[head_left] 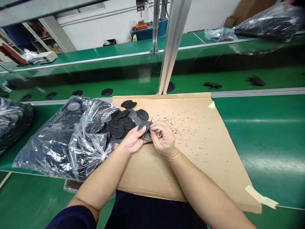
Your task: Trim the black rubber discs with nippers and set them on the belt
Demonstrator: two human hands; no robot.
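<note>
My left hand [133,141] grips a black plastic disc part [144,125] between thumb and fingers, tilted up above the cardboard sheet [202,152]. Closed around a small brass-coloured metal tool [159,133], my right hand [165,140] meets the disc's right edge. Most of the tool is hidden in the fist, so its kind does not show. Just left of and beyond my hands lies a heap of similar black discs [119,123]. Tiny black scraps [176,127] are scattered over the cardboard to the right.
A clear plastic bag [54,136] of discs lies left, with another full bag [14,124] beyond it. Behind the cardboard, a green conveyor [190,84] carries several black parts. A metal upright [172,44] stands at its near edge. Tape [260,196] marks the front right corner.
</note>
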